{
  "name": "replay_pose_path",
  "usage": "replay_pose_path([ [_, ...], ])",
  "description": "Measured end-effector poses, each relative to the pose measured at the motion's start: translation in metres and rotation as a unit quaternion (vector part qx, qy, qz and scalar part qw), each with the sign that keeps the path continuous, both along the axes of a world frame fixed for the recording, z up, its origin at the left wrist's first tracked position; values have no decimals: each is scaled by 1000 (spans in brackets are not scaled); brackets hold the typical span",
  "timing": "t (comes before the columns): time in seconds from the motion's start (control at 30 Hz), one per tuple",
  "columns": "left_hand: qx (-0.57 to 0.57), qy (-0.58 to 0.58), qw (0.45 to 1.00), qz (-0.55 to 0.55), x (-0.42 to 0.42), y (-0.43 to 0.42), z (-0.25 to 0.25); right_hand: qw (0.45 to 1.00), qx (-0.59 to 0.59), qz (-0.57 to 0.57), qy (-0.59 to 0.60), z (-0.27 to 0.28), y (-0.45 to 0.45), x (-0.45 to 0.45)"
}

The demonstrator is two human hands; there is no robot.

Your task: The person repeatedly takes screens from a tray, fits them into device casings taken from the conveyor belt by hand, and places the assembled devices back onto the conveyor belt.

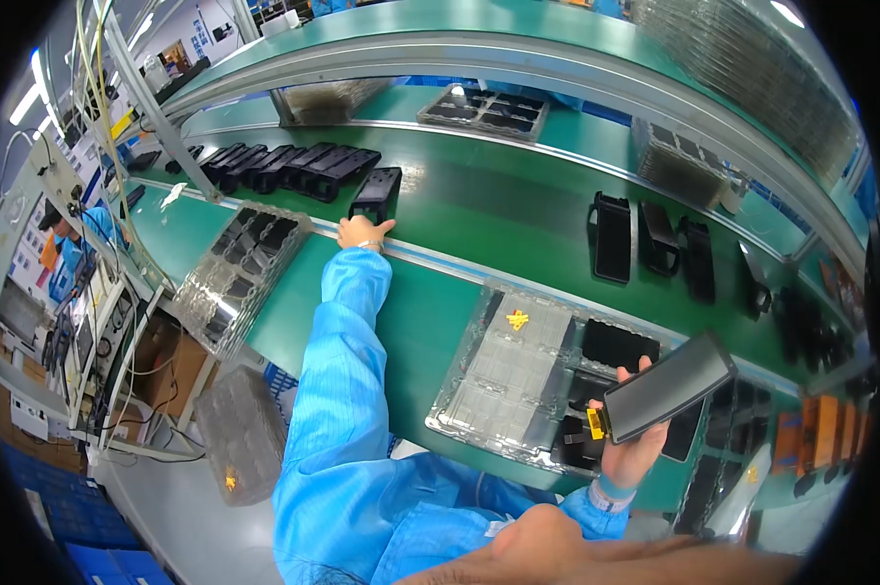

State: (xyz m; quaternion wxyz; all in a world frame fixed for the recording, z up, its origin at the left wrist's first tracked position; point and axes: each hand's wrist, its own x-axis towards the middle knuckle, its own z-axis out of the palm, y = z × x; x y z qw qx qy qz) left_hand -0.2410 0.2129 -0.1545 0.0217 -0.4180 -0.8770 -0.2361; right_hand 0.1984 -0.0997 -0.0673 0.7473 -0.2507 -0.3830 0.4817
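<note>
My left hand reaches out to the green conveyor, its fingers round the near end of a black plastic device housing. In my right hand is a flat display screen, tilted, with a yellow connector tab at its lower left end. Below and left of the screen lies a clear plastic tray with compartments. Its left ones look pale, with small yellow pieces on top, while dark screens sit in its right ones.
A row of black housings stands on the conveyor at left, and several more at right. Stacked clear trays rest at the bench's left. A metal shelf rail crosses above. Another person in blue is at far left.
</note>
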Motion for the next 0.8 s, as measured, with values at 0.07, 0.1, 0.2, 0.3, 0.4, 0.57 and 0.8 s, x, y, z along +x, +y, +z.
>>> replay_pose_path([
  [0.07, 27, 31, 999, 6, 9, -7, 3, 1000, 1, -5, 2, -2, 0, -1],
  [0.1, 115, 7, 993, -16, 20, -15, 15, 1000, 14, 0, -9, -5, 1, -2],
  [0.2, 397, -34, 907, -139, 31, -17, 43, 999, 40, 21, -22, -11, 3, -5],
  [0.3, 523, -230, 788, -231, 72, -46, 102, 999, 28, 39, 19, -9, 3, -19],
  [0.4, 529, -515, 605, -297, 107, -78, 126, 994, 2, 84, 75, -9, 6, -24],
  [0.57, 293, -799, 412, -325, 161, -151, 133, 994, 38, 103, 24, -9, 3, -36],
  [0.8, 247, -849, 326, -334, 198, -169, 113, 992, 68, -82, -61, -12, 1, -66],
])
